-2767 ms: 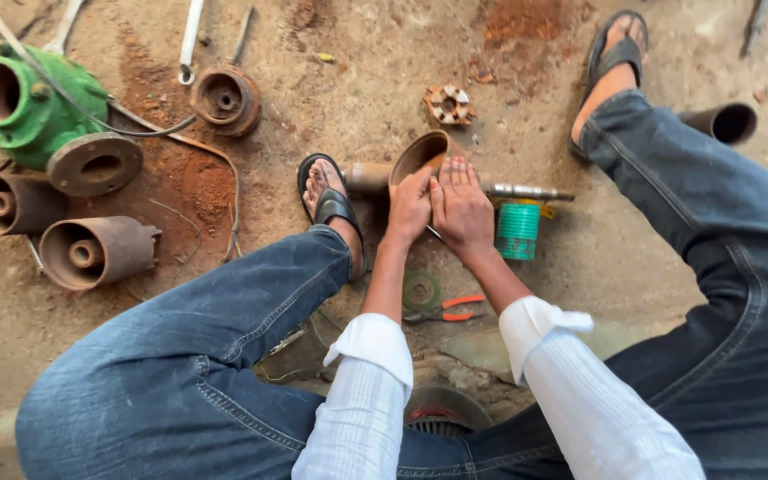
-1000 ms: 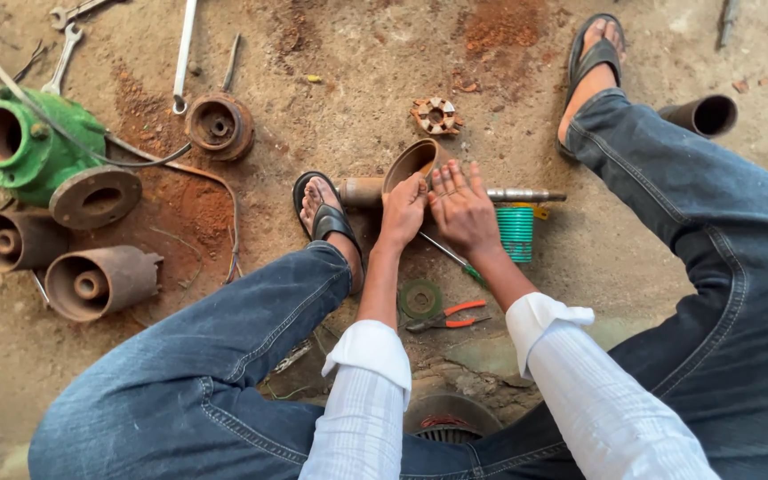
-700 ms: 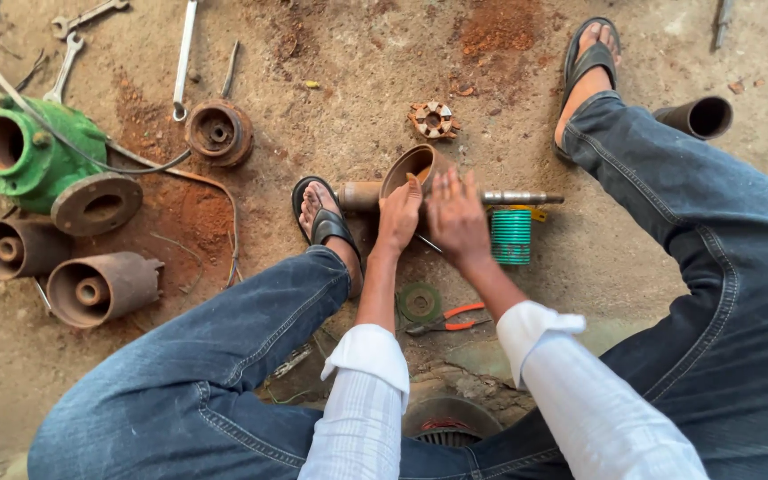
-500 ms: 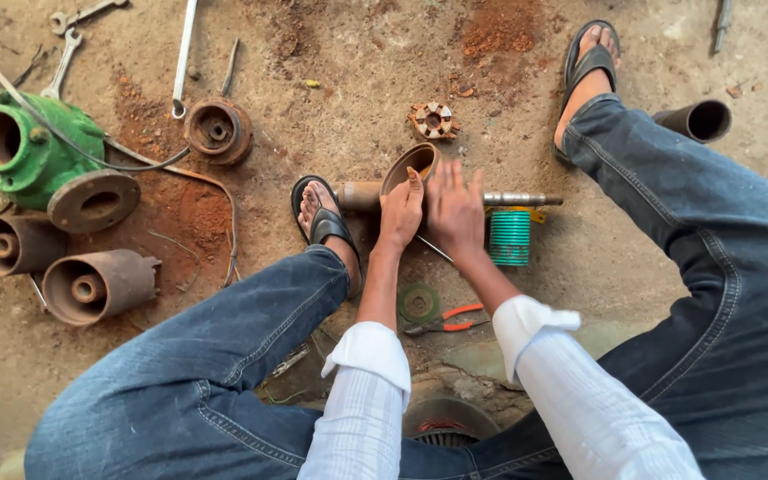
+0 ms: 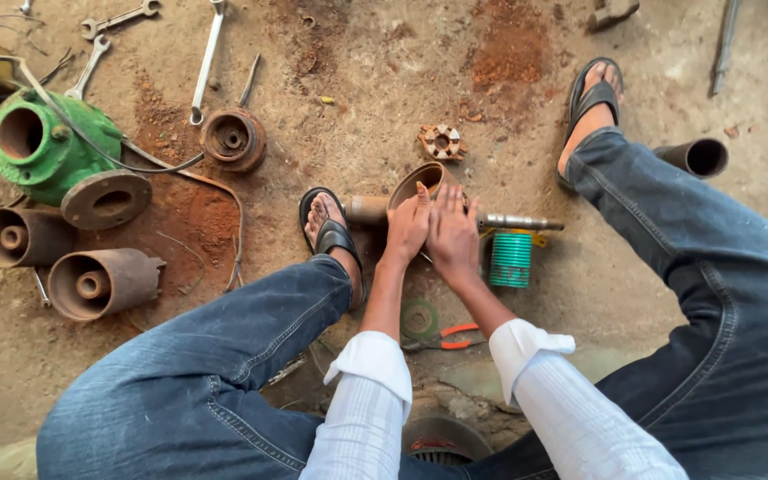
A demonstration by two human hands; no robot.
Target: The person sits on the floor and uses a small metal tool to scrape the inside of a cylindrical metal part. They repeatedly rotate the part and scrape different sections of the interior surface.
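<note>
Palms flat, fingers straight, your left hand (image 5: 408, 228) and right hand (image 5: 452, 236) press side by side on the rusty shaft assembly (image 5: 428, 200) lying on the dirt floor (image 5: 357, 98) between your feet, gripping nothing.

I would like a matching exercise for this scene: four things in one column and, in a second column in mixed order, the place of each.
Things:
1. green pump housing
2. green spool
3. orange-handled pliers
4. rusty shaft part

Places:
A. under the fingertips of both hands, left hand and right hand
B. far left on the dirt floor, beside rusty cylinders
C. on the ground between the forearms, below the hands
D. just right of the right hand, below the shaft end

Pairs: 1-B, 2-D, 3-C, 4-A
</note>
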